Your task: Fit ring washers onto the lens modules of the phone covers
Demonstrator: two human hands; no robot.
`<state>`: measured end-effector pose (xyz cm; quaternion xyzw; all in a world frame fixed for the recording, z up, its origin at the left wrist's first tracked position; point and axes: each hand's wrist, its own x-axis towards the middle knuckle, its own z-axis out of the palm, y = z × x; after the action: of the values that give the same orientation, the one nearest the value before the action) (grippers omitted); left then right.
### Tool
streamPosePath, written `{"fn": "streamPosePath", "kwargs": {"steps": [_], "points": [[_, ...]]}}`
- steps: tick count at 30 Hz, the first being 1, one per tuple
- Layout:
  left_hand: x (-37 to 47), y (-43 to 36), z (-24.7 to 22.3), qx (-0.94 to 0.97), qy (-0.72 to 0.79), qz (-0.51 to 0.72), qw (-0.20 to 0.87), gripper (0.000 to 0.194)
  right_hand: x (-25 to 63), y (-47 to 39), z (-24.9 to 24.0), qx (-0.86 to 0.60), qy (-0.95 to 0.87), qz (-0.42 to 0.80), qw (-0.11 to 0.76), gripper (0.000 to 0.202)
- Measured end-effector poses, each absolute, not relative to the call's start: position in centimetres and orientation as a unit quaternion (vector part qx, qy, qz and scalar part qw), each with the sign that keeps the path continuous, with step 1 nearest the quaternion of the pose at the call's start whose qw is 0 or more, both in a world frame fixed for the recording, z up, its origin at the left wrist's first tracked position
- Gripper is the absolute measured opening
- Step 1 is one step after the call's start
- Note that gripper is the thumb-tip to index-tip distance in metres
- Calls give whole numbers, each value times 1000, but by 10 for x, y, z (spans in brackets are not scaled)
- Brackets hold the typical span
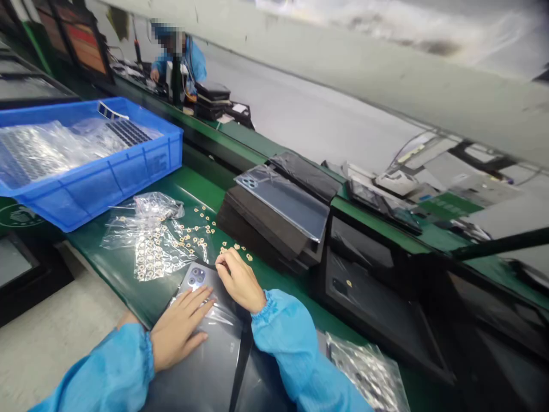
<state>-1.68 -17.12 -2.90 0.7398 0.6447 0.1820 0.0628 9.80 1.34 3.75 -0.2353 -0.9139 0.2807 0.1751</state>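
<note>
A dark, shiny tablet-like panel [214, 349] with a camera cluster of round lenses at its far corner lies in front of me, some clear film showing on it. My left hand [182, 329] rests flat on it, fingers stretched out just below the lenses. Beside the panel's far right edge, my right hand [241, 280] is closed with thumb and fingertips together; anything between them is too small to make out. Small gold-coloured rings [197, 233] are scattered on the green table beyond my hands. Next to them, a clear plastic bag [150, 252] holds or covers more rings in rows.
A blue bin [107, 189] of plastic-wrapped parts stands at the left. Stacked dark foam sheets [261, 220] carry another film-covered panel [285, 200]. Black trays [377, 303] are on the right, near a bag of parts [369, 366]. A person in blue [195, 63] works across the line.
</note>
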Motion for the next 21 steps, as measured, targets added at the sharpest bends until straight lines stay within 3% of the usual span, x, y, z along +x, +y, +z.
{"fn": "streamPosePath", "kwargs": {"steps": [7,11,17,21], "points": [[-70,-170,-21,807,564,169,53,55,98,-13,15,-315,-880,310,171,28],[-87,-162,-24,838,513,182,31,51,80,-20,6,-316,-848,375,203,19],[-82,-167,-36,810,538,213,93,55,69,-26,-5,-316,-826,418,209,31],[-79,-170,-41,794,546,227,143,58,69,-27,-5,-374,-796,424,214,18]]}}
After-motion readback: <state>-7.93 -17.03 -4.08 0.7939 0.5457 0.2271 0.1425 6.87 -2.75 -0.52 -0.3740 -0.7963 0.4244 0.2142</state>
